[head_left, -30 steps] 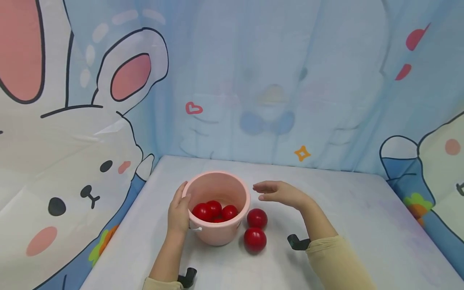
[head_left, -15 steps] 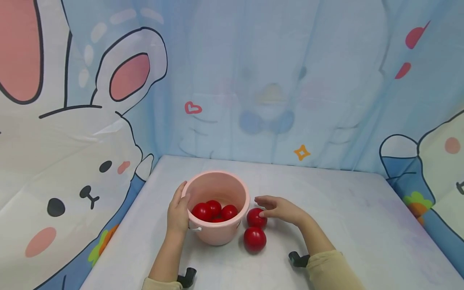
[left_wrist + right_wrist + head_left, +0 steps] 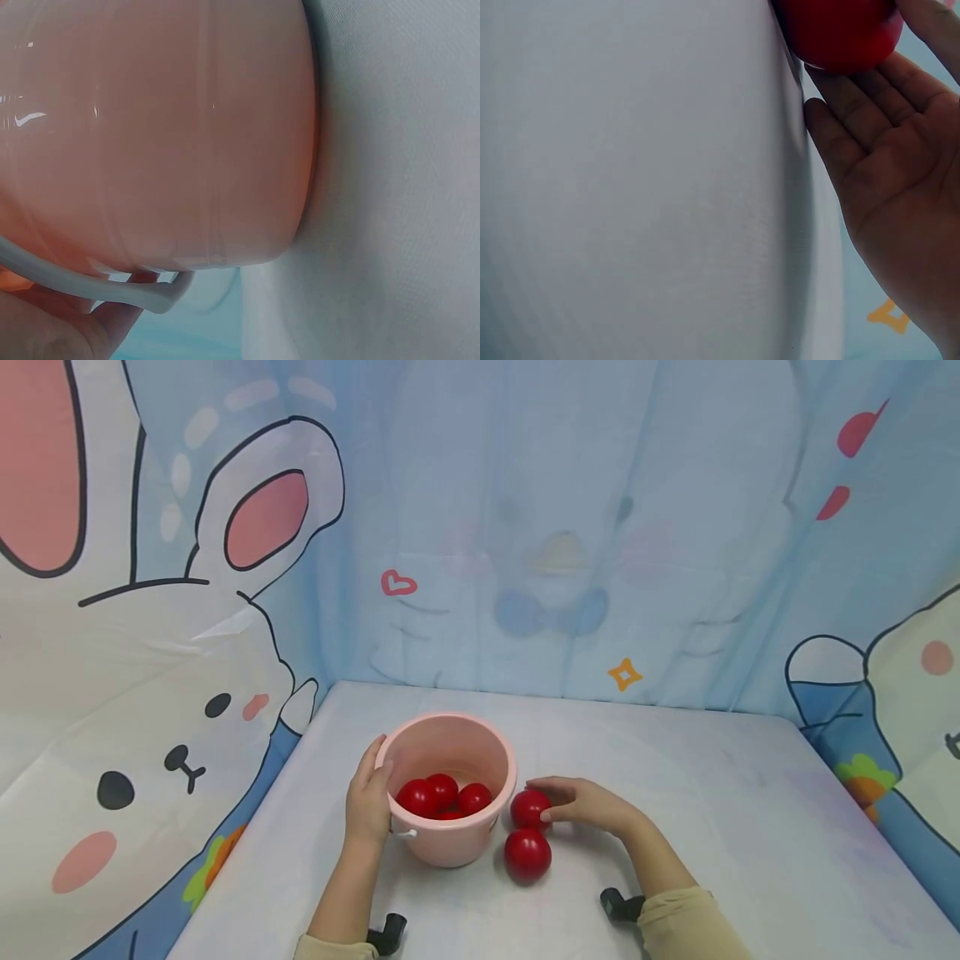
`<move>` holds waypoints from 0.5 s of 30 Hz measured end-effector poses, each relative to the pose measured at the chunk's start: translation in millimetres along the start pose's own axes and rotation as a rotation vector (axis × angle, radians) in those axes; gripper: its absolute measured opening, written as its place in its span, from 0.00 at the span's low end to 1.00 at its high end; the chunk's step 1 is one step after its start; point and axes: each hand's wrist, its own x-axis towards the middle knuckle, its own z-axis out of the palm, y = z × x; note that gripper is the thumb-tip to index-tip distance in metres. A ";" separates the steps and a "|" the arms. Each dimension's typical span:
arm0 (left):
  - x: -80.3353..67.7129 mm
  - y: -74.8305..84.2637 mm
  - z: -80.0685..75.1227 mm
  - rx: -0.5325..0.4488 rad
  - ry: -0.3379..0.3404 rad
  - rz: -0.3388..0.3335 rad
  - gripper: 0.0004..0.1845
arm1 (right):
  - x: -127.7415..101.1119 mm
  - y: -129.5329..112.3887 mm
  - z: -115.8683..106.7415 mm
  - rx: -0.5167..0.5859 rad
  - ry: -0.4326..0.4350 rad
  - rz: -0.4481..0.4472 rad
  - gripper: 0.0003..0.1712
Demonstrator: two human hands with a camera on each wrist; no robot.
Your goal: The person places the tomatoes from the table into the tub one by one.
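Note:
A pink bucket (image 3: pixel 453 846) stands upright on the white table, with several shiny red balls (image 3: pixel 417 798) inside. My left hand (image 3: pixel 369 806) grips its left rim, the thumb over the edge. In the left wrist view the bucket wall (image 3: pixel 165 135) fills much of the picture, and fingers (image 3: pixel 52 330) show beside the white handle (image 3: pixel 75 283). Just right of the bucket, my right hand (image 3: pixel 588 804) holds a red ball (image 3: pixel 527 808) between thumb and fingers. The right wrist view shows that ball (image 3: pixel 840 30) against the fingers. A second red ball (image 3: pixel 527 856) lies in front of it.
The white table (image 3: pixel 750 827) extends right of the hands and back to a light blue curtain (image 3: pixel 450 485) with cartoon prints. A rabbit-printed sheet (image 3: pixel 150 693) hangs on the left. Black wrist mounts (image 3: pixel 622 906) stick out by both sleeves.
My right hand has come down from beside the bucket's rim onto the rear loose ball, and its thumb and fingers have closed around it. The left hand and bucket have stayed put.

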 end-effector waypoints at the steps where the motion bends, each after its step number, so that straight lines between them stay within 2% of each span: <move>1: -0.2 0.2 0.0 0.001 -0.001 0.002 0.24 | 0.0 0.2 0.2 0.006 -0.004 0.001 0.37; 15: -1.5 0.8 -0.2 -0.012 -0.003 0.006 0.25 | -0.2 4.5 2.7 0.009 0.018 0.010 0.34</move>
